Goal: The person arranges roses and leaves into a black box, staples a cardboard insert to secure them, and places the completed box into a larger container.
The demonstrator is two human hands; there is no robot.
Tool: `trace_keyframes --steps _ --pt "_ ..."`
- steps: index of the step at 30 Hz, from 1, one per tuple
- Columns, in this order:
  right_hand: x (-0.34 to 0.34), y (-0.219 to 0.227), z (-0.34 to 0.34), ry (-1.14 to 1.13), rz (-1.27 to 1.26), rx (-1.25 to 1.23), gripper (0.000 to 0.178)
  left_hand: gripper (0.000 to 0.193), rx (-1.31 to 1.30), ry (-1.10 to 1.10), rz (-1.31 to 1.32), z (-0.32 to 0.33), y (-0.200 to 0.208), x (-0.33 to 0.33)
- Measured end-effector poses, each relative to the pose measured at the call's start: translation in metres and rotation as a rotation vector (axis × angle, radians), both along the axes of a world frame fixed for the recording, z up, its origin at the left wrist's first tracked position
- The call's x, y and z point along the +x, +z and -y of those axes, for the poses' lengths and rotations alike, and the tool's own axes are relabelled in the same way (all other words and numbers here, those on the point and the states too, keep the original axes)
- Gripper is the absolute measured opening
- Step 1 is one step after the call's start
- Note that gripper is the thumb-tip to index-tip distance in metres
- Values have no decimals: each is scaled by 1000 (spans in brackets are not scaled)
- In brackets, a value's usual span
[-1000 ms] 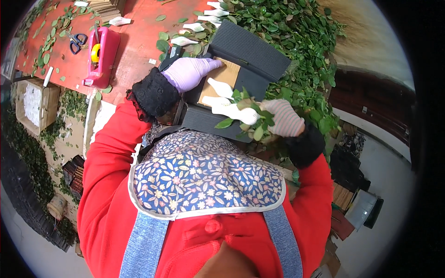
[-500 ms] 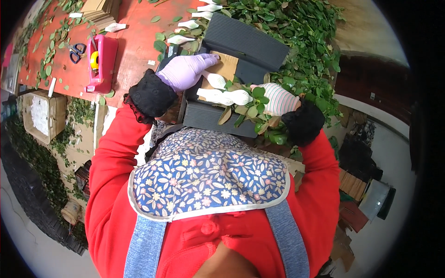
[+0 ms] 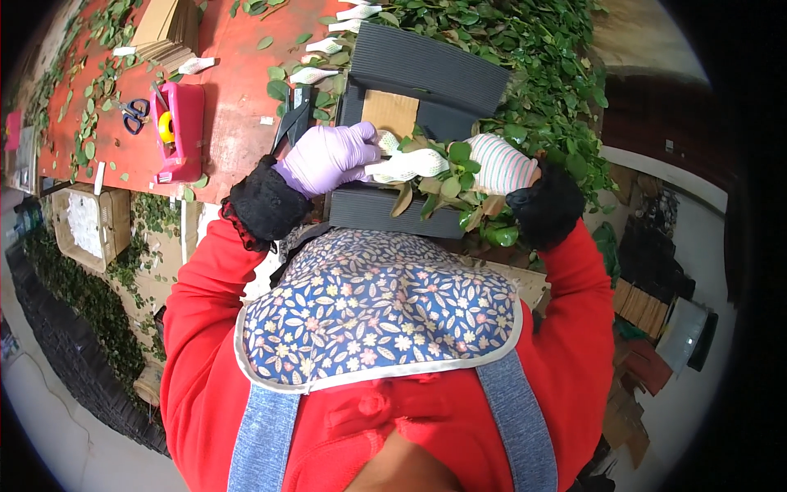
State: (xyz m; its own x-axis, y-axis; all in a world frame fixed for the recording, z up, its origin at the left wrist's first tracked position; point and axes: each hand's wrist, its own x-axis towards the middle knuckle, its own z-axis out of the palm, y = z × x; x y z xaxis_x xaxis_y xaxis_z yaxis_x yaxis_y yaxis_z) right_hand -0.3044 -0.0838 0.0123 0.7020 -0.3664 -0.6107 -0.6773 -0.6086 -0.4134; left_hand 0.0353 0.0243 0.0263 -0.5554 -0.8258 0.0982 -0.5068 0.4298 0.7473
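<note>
Several leafy flower stems with white net-covered buds lie over an open black corrugated sheet or box. My left hand, in a lilac glove, has its fingers curled against the bud tips. My right hand, in a striped glove, is closed round the leafy stems just behind the buds; the held part is hidden. A brown cardboard piece lies within the black sheet, beyond the buds. More white net-covered buds line up left of the sheet.
On the red table are a pink tape dispenser, dark-handled scissors and stacked cardboard pieces. A leafy heap covers the right side. A pale crate with white contents stands lower left.
My left hand has drawn back from the cardboard piece and curled its fingers at the bud tips. My right hand, still on the stems, has shifted slightly right.
</note>
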Motion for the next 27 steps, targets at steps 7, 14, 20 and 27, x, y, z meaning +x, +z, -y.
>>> trace_keyframes --steps 7,14,20,27 --pt "24 42 -9 -48 89 -52 55 40 -69 -35 -7 8 3 0" --pt "37 62 -4 -128 154 60 45 35 -54 -22 41 7 2 2" --pt "16 28 -4 68 66 89 32 40 69 -70 111 8 3 6" --pt "5 11 -4 -83 339 269 31 69 106 35 -60 0 5 1"
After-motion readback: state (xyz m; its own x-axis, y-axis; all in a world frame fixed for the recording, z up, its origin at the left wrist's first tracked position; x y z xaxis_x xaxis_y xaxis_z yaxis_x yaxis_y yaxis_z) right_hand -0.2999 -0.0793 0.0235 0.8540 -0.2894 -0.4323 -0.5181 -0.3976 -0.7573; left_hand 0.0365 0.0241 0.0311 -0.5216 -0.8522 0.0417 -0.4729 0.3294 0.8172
